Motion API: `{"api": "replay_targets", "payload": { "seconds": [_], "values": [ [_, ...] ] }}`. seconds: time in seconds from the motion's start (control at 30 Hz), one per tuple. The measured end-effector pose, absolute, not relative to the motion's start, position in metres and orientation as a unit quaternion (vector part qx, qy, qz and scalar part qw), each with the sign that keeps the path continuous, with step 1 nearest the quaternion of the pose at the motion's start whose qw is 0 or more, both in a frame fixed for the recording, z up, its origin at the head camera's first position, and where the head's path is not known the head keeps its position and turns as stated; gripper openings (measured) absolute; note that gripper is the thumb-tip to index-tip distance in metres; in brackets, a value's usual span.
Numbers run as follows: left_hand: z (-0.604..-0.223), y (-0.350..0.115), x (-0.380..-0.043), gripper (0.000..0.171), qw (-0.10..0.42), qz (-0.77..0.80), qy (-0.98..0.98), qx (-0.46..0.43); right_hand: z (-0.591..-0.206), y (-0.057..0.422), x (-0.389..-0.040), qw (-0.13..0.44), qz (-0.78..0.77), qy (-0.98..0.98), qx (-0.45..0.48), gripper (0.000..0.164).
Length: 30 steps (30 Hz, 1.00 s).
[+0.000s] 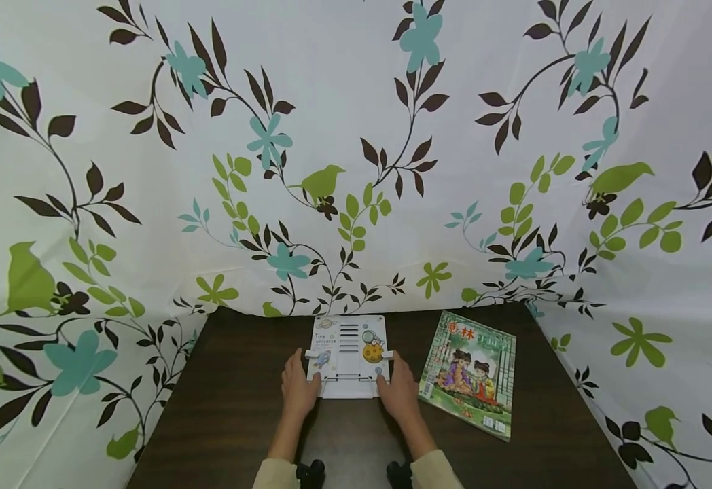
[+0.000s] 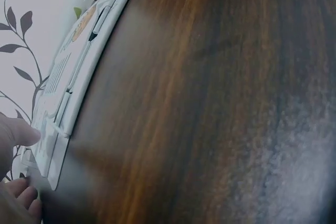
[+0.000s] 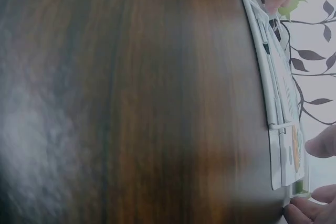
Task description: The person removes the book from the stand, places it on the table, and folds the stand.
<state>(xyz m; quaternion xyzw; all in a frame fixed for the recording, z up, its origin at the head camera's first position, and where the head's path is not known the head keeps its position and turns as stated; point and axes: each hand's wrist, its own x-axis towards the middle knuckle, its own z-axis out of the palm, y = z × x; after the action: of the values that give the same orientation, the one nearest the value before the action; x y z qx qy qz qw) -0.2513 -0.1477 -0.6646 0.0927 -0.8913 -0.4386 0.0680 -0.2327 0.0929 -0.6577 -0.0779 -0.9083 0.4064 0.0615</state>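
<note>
A white book stand point(image 1: 348, 367) printed with planets and the words "Tiny universe" lies on the dark table, tilted up slightly from its base. My left hand point(image 1: 299, 388) holds its left side, thumb at the near corner and fingers along the edge. On the opposite side, my right hand point(image 1: 400, 390) grips the edge in the same way. In the left wrist view the left thumb point(image 2: 21, 132) overlaps the end of the stand point(image 2: 79, 85), with curled fingers below. The right wrist view has the right thumb point(image 3: 321, 144) beside the stand's edge.
A magazine point(image 1: 469, 373) with two illustrated figures on its cover lies at an angle to the right of the stand. Behind the dark wood table point(image 1: 227, 401) hangs a white cloth point(image 1: 344, 102) with leaves, flowers and birds, reaching the table's back edge and both sides.
</note>
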Motion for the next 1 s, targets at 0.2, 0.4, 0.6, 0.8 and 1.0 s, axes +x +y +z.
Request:
{"api": "replay_targets", "payload": {
  "seconds": [0.2,0.4,0.6,0.8,1.0],
  "values": [
    [-0.665,-0.147,-0.254,0.085,0.056,-0.438,-0.891,0.105,-0.661,0.094,-0.234,0.058,0.424,-0.9,-0.09,0.069],
    [-0.669,-0.144,-0.252,0.086,0.05,-0.435,-0.892,0.109,-0.661,0.096,-0.234,0.052,0.435,-0.894,-0.092,0.068],
    [-0.671,-0.144,-0.25,0.081,0.052,-0.443,-0.89,0.096,-0.661,0.096,-0.236,0.043,0.429,-0.896,-0.102,0.068],
    [-0.673,-0.144,-0.248,0.072,0.06,-0.436,-0.894,0.084,-0.662,0.096,-0.236,0.04,0.43,-0.896,-0.103,0.068],
    [-0.675,-0.142,-0.247,0.069,0.06,-0.425,-0.9,0.074,-0.666,0.098,-0.238,0.048,0.428,-0.897,-0.103,0.068]
  ]
}}
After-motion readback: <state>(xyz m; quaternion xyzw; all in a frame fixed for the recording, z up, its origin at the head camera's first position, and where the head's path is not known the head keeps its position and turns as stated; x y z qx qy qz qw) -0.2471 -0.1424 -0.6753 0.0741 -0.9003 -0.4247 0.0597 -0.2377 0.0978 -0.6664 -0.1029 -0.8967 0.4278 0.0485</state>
